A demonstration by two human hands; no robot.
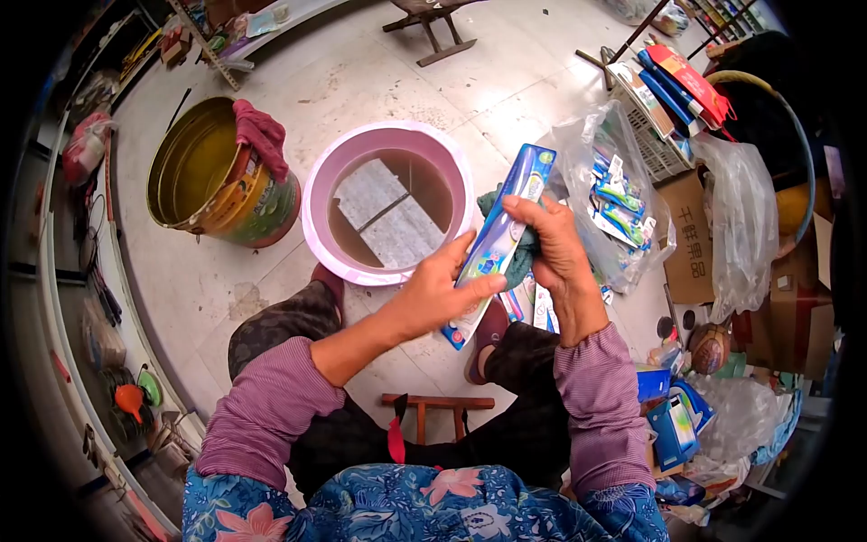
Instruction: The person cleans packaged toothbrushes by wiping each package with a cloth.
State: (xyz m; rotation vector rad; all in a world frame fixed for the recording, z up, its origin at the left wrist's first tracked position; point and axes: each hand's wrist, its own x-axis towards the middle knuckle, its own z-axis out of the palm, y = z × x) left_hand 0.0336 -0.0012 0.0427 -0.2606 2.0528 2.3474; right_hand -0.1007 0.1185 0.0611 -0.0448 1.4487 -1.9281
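Observation:
A long blue-and-white toothbrush package (508, 217) is held slantwise above the floor in front of me. My left hand (438, 291) grips its lower part, thumb on the front. Near the upper end, the thumb of my right hand (558, 244) presses on the package. A dark green cloth (521, 264) is bunched behind the package against my right palm; the fingers there are partly hidden. Just beyond my left hand stands a pink basin (318, 244) of murky water, with a pale grey slab (397, 226) in it.
A clear plastic bag (664, 230) of small packages lies to the right, near a cardboard box (688, 239) and a crate (646, 126). A metal bucket (217, 203) with a red cloth (260, 135) over its rim stands left. Shelving lines the left; a wooden stool (433, 402) shows below.

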